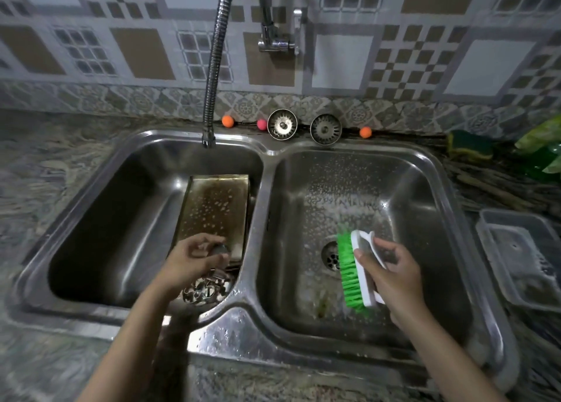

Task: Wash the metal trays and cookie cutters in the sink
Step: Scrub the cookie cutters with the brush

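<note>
Left hand (194,257) over left basin, fingers curled round a small cutter (220,249) (blurred). Right hand (391,275) gripping brush (356,272) above right basin. Tray (214,209) leaning in sink (261,325), more cutters (205,291) below.

Two sink basins (267,171). One metal tray (215,207), left basin. Two strainer plugs (282,124) at 12 o'clock. Three small balls (227,121). One green brush (353,269). One sponge (469,145), one plastic container (516,250), 3 o'clock. Cookie cutters (205,292): count unclear.

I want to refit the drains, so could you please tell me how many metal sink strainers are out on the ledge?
2: one round metal strainer behind the basin divider, the other just right of it.
</note>
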`<state>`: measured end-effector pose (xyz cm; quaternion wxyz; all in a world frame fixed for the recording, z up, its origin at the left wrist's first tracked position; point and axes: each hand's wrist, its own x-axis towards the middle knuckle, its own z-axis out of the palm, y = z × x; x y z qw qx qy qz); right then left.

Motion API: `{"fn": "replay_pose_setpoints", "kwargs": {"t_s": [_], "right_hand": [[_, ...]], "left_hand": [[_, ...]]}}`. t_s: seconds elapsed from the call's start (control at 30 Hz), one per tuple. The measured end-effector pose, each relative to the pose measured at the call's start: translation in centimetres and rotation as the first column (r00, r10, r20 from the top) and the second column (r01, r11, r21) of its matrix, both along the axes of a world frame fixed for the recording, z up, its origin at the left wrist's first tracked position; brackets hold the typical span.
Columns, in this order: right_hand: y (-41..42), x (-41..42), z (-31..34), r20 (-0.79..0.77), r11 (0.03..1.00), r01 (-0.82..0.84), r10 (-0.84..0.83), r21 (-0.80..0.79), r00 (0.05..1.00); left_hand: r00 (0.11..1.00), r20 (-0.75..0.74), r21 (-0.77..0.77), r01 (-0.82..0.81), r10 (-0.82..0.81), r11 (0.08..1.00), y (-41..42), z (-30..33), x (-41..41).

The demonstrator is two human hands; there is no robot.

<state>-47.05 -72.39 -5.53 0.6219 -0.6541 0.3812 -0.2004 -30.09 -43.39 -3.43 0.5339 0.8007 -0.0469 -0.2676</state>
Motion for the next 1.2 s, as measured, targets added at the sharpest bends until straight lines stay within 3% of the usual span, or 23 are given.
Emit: {"fn": "replay_pose_setpoints", "kwargs": {"t_s": [0.07,0.17,0.3,0.37,0.43,0.57,0.63,0.7,0.87,1.2], "right_hand": [[0.3,-0.2,-0.4,-0.012,1.0,-0.011,0.011,-0.002,1.0],[0.6,-0.1,-1.1,-0.021,0.999,-0.031,0.032,0.007,0.999],[1.3,0.4,-1.5,-0.031,0.999,-0.034,0.033,-0.026,0.999],[1.5,0.5,-1.5,-0.028,0.999,-0.042,0.041,-0.03,0.999],[1.7,0.4,-1.4,-0.021,0.998,-0.047,0.046,-0.037,0.999],[2.2,-0.5,-1.1,-0.012,0.997,-0.045,0.044,-0.063,0.999],[2.4,-1.2,-0.7,-0.009,0.997,-0.027,0.026,-0.073,1.0],[2.7,-2.1,-0.2,0.003,0.995,-0.013,0.013,-0.103,1.0],[3.0,-5.4,2.1,-0.007,0.965,0.042,-0.046,-0.257,0.999],[-1.1,-14.9,5.5,-0.293,0.875,-0.059,-0.097,-0.481,0.951]], "left_hand": [[0.992,0.055,0.259,0.099,-0.118,0.961,1.3,-2.7,1.2],[0.937,0.111,0.541,0.224,-0.332,0.811,1.4,-5.5,2.1],[0.869,0.097,0.69,0.292,-0.484,0.662,0.8,-6.7,2.4],[0.876,0.076,0.683,0.302,-0.476,0.665,0.6,-6.5,2.4],[0.905,0.097,0.636,0.264,-0.415,0.725,0.2,-5.7,2.1],[0.884,0.347,0.514,0.1,-0.312,0.852,-1.3,-2.8,-0.4],[0.846,0.439,0.421,0.102,-0.301,0.901,-2.3,-1.5,-2.3],[0.807,0.438,0.438,0.193,-0.396,0.878,-3.2,-0.8,-4.0],[0.689,0.341,0.687,0.282,-0.64,0.67,-4.5,-2.9,-6.5],[0.684,0.372,0.671,0.269,-0.627,0.691,-4.2,-3.7,-6.8]]}}
